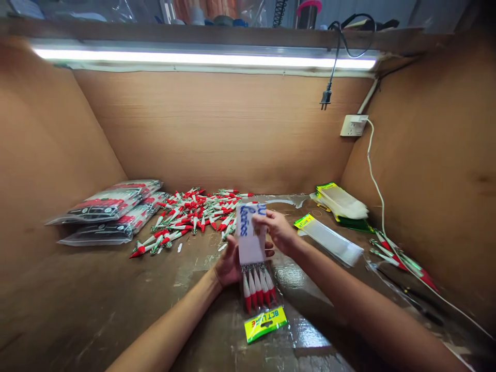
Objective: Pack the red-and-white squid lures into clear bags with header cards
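A clear lure bag with a yellow-green header sits in front of me, its header end toward me and upside down. Several red-and-white fishing lures show inside it, red ends toward the header. A white card with blue lettering lies at the bag's far end; whether it is inside or on top, I cannot tell. My left hand grips the bag from the left, its fingers curled behind. My right hand pinches the card's upper right part between thumb and fingers.
Loose lures are heaped at the back, beside filled plastic packs on the left. To the right are an unfilled header bag, a bag stack, more lures and a white cord from the outlet.
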A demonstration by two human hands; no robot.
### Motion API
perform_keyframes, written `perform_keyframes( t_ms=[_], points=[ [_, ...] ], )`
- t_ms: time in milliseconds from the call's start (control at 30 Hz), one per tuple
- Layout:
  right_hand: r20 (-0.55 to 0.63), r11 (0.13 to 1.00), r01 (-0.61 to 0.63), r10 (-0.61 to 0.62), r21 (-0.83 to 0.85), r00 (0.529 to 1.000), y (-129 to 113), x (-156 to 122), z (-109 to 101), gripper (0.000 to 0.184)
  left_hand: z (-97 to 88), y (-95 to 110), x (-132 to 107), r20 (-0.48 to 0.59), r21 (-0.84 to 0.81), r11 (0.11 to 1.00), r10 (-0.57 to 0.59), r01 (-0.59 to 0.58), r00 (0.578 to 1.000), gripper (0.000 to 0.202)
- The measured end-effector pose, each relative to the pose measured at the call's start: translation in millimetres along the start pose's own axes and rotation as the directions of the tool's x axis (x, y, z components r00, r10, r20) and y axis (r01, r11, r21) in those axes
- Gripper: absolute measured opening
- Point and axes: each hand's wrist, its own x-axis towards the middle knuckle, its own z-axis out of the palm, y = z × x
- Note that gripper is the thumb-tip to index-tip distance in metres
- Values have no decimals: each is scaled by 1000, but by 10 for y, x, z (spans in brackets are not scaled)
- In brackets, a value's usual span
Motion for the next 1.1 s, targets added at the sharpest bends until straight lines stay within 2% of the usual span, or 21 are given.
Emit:
perform_keyframes(
  t_ms=[67, 133, 200, 233, 300, 333, 367, 400, 433, 467, 500, 533, 567, 633, 733, 833, 900, 967, 1100],
  points=[
    [-169, 989, 119, -103, 88, 980, -65, 137, -105, 40, -11, -6, -18, -23, -39, 999, 24, -24, 999, 77],
    [-347, 988, 155, -141, 14, 927, -117, 198, -334, 43, -8, 3, -31, -17, -108, 994, 29, -31, 999, 63],
    [-505, 972, 85, -187, -219, 842, -121, 158, -631, 49, 5, 25, -32, -8, -181, 983, 37, -38, 999, 66],
    [-553, 958, 55, -209, -282, 807, -98, 97, -770, 55, 12, 38, -29, -6, -209, 977, 40, -41, 999, 69],
    [-606, 919, 13, -271, -395, 748, -5, -94, -955, 74, 26, 63, -17, -6, -249, 967, 51, -51, 999, 71],
    [-595, 856, -27, -336, -516, 730, 61, -213, -980, 79, 32, 73, -11, -5, -265, 963, 55, -55, 998, 72],
    [-548, 800, -78, -332, -595, 768, 134, -338, -956, 75, 39, 81, -4, -4, -277, 959, 61, -59, 998, 72],
    [-447, 771, -109, -243, -628, 861, 211, -460, -887, 64, 47, 87, 2, -7, -286, 956, 70, -69, 998, 73],
    [-298, 767, -123, -92, -630, 950, 285, -573, -783, 53, 59, 93, 8, -13, -293, 953, 81, -81, 997, 73],
    [-124, 778, -133, 71, -615, 990, 354, -669, -656, 47, 74, 99, 13, -22, -296, 951, 93, -95, 995, 72],
    [32, 797, -134, 189, -588, 981, 412, -744, -524, 41, 93, 105, 17, -34, -296, 949, 106, -111, 994, 72],
    [136, 820, -139, 254, -555, 957, 458, -795, -400, 35, 114, 113, 20, -52, -295, 947, 117, -127, 992, 70],
    [188, 836, -148, 285, -528, 940, 493, -824, -298, 31, 136, 120, 22, -77, -294, 945, 127, -144, 989, 67],
    [184, 863, -154, 272, -482, 945, 529, -830, -184, 25, 173, 131, 21, -144, -280, 942, 147, -183, 979, 66],
    [83, 891, -131, 185, -435, 979, 538, -787, -212, 25, 184, 104, 11, -230, -179, 961, 165, -209, 959, 78],
    [28, 910, -100, 121, -402, 992, 529, -772, -310, 25, 157, 1, 12, -258, 92, 992, 110, -89, 960, 71],
    [6, 915, -92, 102, -392, 995, 526, -783, -340, 25, 150, -87, 28, -302, 332, 943, 91, 15, 949, 52],
    [-21, 915, -84, 82, -394, 996, 528, -796, -337, 24, 164, -161, 51, -348, 505, 860, 126, 73, 929, 36],
    [-62, 909, -42, 18, -414, 998, 547, -811, -293, 21, 224, -220, 87, -394, 677, 727, 224, 117, 891, 25]
  ],
)
